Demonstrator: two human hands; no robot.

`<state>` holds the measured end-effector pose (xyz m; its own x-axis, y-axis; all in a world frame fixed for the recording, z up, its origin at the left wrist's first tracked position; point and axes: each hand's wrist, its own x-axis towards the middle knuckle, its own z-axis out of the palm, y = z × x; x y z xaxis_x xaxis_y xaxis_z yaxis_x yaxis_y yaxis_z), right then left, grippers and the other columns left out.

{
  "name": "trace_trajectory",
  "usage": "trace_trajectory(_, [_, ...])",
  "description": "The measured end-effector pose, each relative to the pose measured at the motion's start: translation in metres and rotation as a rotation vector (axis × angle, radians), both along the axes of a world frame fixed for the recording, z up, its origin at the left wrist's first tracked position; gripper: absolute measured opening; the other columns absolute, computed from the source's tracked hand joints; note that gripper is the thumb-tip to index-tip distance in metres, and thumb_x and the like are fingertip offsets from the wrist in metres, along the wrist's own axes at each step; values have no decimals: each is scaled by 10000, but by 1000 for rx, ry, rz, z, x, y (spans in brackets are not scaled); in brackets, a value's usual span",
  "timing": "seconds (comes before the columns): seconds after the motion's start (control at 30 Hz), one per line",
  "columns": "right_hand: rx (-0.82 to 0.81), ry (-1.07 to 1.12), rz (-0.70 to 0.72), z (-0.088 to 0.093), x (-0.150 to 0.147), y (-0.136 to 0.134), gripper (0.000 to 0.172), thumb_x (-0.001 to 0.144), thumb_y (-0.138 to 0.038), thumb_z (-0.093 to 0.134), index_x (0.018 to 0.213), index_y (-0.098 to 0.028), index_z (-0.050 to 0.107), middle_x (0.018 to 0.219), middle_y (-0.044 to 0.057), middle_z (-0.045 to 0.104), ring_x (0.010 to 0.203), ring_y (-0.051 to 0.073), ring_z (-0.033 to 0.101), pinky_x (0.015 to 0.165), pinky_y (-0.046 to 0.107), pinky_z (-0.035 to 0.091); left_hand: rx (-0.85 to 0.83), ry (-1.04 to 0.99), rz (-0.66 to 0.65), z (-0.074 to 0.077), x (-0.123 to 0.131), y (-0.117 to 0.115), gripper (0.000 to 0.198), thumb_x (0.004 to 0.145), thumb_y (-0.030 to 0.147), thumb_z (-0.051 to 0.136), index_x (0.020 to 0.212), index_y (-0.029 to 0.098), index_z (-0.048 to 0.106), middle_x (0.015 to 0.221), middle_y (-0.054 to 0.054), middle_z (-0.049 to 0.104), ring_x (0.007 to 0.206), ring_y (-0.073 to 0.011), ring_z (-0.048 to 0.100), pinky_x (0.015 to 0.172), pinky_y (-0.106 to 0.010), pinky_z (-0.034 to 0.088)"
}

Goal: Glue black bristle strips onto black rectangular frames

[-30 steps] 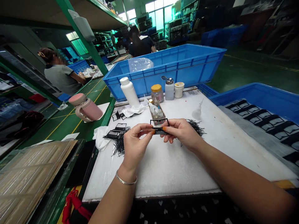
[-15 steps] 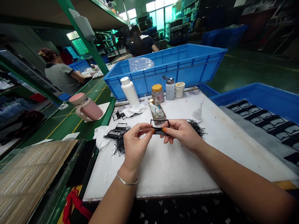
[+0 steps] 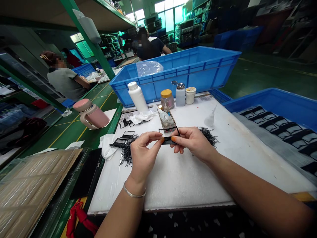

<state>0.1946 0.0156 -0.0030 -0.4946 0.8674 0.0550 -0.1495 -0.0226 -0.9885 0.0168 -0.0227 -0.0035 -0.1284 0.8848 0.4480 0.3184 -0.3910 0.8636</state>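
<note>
A small black hinged case with a clear window in its raised lid (image 3: 169, 129) is held over the white work surface. My left hand (image 3: 146, 150) pinches its left edge between thumb and fingers. On the other side, my right hand (image 3: 192, 142) grips the right edge, thumb in front and fingers behind. The fingers hide part of the case. Beside my left hand lies a heap of thin black strips (image 3: 126, 153), and another heap of black strips (image 3: 209, 136) lies behind my right hand. Similar open black cases (image 3: 119, 142) rest to the left.
Behind my hands stands a small box of bottles (image 3: 166, 124), with a white bottle (image 3: 138, 97), a yellow-lidded jar (image 3: 167, 99) and a pump bottle (image 3: 180, 96) near a blue crate (image 3: 178, 74). A squeeze bottle (image 3: 209, 119) stands right, a pink thermos (image 3: 95, 115) left. Two people sit farther back.
Both hands keep hold of the case, which has tilted slightly, its lid edge shifting a little. The person at the back has turned the head and moved an arm.
</note>
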Motion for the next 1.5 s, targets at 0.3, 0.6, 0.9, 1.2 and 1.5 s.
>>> trace_trajectory(0.3, [54, -88, -114, 2, -1, -2, 150, 777, -258, 684, 765, -122, 622, 622, 19, 645, 485, 102, 586, 425, 193, 407, 41, 70, 9, -1, 3, -1, 105, 792, 191, 720, 888, 229, 704, 882, -19, 681, 865, -165, 639, 822, -306, 541])
trace_trajectory(0.6, [74, -101, -131, 5, -1, -6, 94, 756, -201, 666, 729, -126, 615, 582, 0, 620, 454, 89, 548, 413, 194, 390, -222, -157, -149, 4, 1, 5, 273, 781, 293, 738, 1021, 178, 677, 880, -50, 700, 823, -160, 649, 732, -249, 548])
trace_trajectory(0.9, [29, -26, -33, 2, -1, -3, 117, 766, -233, 662, 787, -123, 626, 632, 15, 642, 498, 101, 581, 452, 207, 423, -270, -104, -119, 1, 0, 5, 210, 796, 360, 716, 837, 155, 706, 702, -28, 662, 636, -141, 599, 607, -248, 511])
trace_trajectory(1.2, [40, -95, -96, 2, -2, -4, 32, 706, -160, 624, 703, -140, 599, 579, -8, 603, 465, 92, 537, 440, 213, 409, -239, -62, -112, 4, 6, 1, 155, 806, 305, 694, 803, 150, 703, 713, -27, 654, 646, -139, 582, 616, -245, 487])
trace_trajectory(1.5, [12, -37, -63, 1, -2, -1, 52, 723, -176, 627, 759, -142, 611, 587, -14, 608, 474, 90, 540, 459, 211, 418, -214, -54, -84, 7, 5, 1, 133, 811, 292, 694, 799, 160, 698, 717, -14, 648, 645, -120, 550, 611, -228, 455])
